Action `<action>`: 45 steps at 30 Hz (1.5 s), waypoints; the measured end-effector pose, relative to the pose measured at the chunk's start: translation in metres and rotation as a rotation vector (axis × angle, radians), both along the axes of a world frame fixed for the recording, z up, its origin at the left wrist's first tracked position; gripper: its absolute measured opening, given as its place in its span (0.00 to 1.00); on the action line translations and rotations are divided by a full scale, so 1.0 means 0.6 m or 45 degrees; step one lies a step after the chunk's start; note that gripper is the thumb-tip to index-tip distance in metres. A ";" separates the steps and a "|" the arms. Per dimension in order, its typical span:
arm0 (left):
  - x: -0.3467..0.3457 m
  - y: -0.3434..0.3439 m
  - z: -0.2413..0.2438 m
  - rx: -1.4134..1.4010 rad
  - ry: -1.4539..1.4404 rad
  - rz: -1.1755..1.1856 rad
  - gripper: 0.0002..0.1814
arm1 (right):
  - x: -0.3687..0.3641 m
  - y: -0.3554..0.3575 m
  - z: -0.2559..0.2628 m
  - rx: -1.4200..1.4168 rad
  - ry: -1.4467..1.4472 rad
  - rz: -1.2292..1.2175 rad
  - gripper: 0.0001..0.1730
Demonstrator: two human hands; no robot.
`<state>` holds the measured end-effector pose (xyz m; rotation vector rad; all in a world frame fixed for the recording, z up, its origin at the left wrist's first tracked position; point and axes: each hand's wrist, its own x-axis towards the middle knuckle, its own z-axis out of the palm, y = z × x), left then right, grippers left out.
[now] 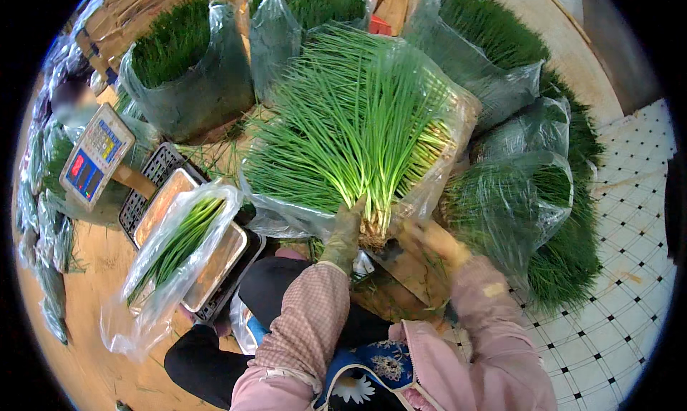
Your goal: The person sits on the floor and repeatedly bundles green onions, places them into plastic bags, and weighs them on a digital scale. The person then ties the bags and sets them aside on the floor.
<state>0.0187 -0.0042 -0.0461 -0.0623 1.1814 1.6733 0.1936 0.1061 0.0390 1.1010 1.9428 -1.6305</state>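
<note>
A bunch of green chives or similar thin greens (pixel 370 164) stands fanned out, roots down, before me. My left hand (pixel 346 231) is closed around its pale lower stems, on the left side. Just right of the roots is my right hand (pixel 429 239), blurred, its fingers near the root ends; whether it holds anything is unclear. Behind the bunch lies a large pile of the same greens (pixel 300 126) on an opened clear plastic bag (pixel 456 158). A smaller bunch (pixel 185 239) rests in a clear bag (pixel 223 196) across the metal tray of a scale.
The scale's lit display (pixel 96 156) stands at the left beside a black plastic crate (pixel 131 217). Filled bags of greens stand behind the pile (pixel 188 99) and along the right (pixel 499 207). Several bagged bundles (pixel 51 282) line the far left. Tiled flooring (pixel 617 314) lies at the right.
</note>
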 end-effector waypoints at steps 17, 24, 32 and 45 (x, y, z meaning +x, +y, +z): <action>0.005 -0.004 0.083 0.195 0.109 -0.509 0.24 | -0.091 -0.125 -0.042 1.522 0.673 0.248 0.28; -0.002 0.000 0.054 -0.136 0.537 -0.360 0.28 | -0.161 -0.047 0.080 1.003 0.532 -0.014 0.12; -0.008 -0.023 0.099 -0.821 0.886 -0.597 0.37 | -0.298 -0.035 0.047 1.258 0.537 0.284 0.14; -0.030 -0.036 0.115 -0.710 0.738 -0.528 0.34 | -0.330 -0.007 0.026 0.170 0.817 -0.595 0.07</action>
